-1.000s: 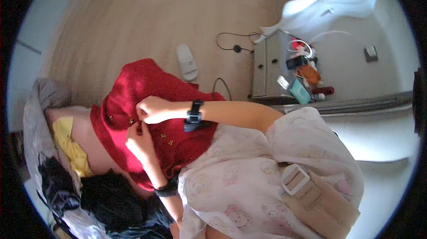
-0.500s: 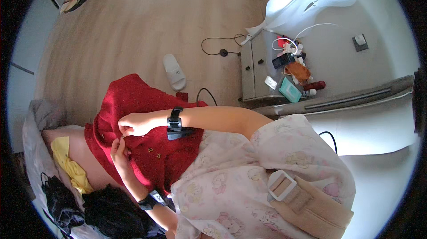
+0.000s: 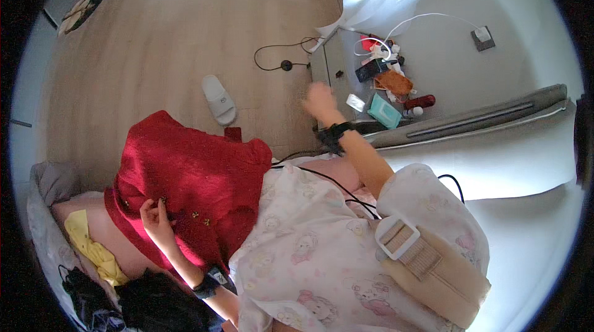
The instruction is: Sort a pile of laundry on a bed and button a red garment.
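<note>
A red knitted garment [image 3: 192, 159] lies spread over my lap. Small gold pieces [image 3: 199, 218] show on its surface. My left hand [image 3: 157, 221] rests on the garment, with thumb and forefinger apart. Close to its thumb tip is a small gold spot, too tiny to make out. Away from the garment, my right hand [image 3: 322, 103] hangs in the air beside the front of the grey nightstand [image 3: 329, 63]. Its fingers are smeared by motion, so what they hold, if anything, is unclear. Both wrists wear black bands.
Atop the nightstand are a teal packet [image 3: 384, 111], an orange-brown pouch [image 3: 394, 83], a black box [image 3: 371, 70] and a white cable. A white slipper [image 3: 219, 100] lies on the floor. Yellow cloth [image 3: 93, 248] and black clothing [image 3: 158, 298] lie at the left.
My right hand has left the garment and swung right toward the nightstand. My left hand stays on the red cloth, its thumb and forefinger now parted. The whole view has shifted slightly.
</note>
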`<action>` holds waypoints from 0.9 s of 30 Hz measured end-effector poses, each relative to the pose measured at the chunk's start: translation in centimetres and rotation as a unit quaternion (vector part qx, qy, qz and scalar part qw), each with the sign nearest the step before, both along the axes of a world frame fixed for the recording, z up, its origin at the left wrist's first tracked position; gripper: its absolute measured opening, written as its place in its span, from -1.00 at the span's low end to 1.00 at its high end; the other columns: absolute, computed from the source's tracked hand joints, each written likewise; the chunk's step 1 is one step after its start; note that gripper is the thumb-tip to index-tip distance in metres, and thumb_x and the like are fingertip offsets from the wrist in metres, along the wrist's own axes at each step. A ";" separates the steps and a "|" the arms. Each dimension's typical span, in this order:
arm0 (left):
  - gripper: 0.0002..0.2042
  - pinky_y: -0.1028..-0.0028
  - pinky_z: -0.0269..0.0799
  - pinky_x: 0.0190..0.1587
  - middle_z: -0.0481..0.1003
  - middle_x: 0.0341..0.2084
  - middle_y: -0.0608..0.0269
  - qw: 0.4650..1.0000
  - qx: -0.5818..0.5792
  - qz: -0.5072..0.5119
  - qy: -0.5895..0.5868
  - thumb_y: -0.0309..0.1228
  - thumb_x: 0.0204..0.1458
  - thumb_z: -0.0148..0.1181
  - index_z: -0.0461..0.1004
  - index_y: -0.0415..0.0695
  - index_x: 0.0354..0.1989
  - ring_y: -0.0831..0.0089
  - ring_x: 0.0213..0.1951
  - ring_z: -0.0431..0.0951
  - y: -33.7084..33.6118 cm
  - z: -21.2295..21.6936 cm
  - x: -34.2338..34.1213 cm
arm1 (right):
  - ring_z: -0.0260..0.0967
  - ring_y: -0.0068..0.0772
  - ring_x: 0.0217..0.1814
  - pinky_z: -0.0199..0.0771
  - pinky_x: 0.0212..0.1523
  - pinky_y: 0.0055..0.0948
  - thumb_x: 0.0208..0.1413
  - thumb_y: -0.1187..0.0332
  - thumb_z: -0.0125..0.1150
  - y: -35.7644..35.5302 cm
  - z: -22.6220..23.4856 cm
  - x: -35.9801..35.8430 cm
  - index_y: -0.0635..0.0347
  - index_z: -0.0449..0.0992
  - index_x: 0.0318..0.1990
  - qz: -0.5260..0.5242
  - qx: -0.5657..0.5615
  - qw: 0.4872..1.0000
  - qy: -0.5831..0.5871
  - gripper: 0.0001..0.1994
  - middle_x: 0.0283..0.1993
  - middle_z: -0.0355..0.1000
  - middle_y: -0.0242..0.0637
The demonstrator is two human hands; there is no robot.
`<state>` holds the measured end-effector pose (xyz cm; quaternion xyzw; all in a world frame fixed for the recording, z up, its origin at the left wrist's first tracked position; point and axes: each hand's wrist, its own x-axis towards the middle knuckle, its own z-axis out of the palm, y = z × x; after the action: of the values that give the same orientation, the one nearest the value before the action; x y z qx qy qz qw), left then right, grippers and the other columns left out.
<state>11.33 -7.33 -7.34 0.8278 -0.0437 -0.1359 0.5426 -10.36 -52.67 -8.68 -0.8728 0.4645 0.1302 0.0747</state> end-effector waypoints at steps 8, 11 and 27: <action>-0.81 0.68 0.21 -0.61 0.38 -0.58 0.45 0.988 0.055 -0.006 -0.142 -0.40 0.14 0.15 0.46 -0.15 -0.10 0.73 -0.60 0.26 -1.4 0.1 -1.8 | 0.34 0.03 0.00 0.44 -0.06 -0.19 0.07 0.45 0.09 -8.2 -11.4 -16.5 0.33 0.40 -0.04 -0.130 -0.174 0.975 0.054 -0.72 0.00 0.32 0.06; -0.85 0.61 0.25 -0.58 0.45 -0.58 0.33 0.981 0.089 -0.014 -0.174 -0.47 0.12 0.14 0.48 -0.19 -0.15 0.66 -0.59 0.33 -2.4 1.1 -2.0 | 0.41 0.03 -0.21 0.43 -0.16 -0.10 0.11 0.47 0.05 -10.2 -11.1 -18.2 0.26 0.53 -0.19 -0.159 -0.149 0.976 -0.010 -0.83 -0.17 0.41 0.05; -0.86 0.51 0.35 -0.52 0.47 -0.67 0.22 0.987 0.063 0.064 -0.135 -0.47 0.05 0.16 0.49 -0.21 -0.23 0.55 -0.62 0.43 -2.6 2.4 -2.5 | 0.42 -0.14 -0.03 0.41 -0.02 -0.17 0.08 0.29 0.17 24.5 32.1 10.5 0.37 0.36 -0.19 0.250 0.883 0.252 -0.307 -0.71 -0.15 0.44 0.04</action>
<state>8.83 -9.88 -4.91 0.8720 -0.0545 0.0097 0.4864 0.16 -28.17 23.46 -0.3095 -0.2388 0.1941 0.8997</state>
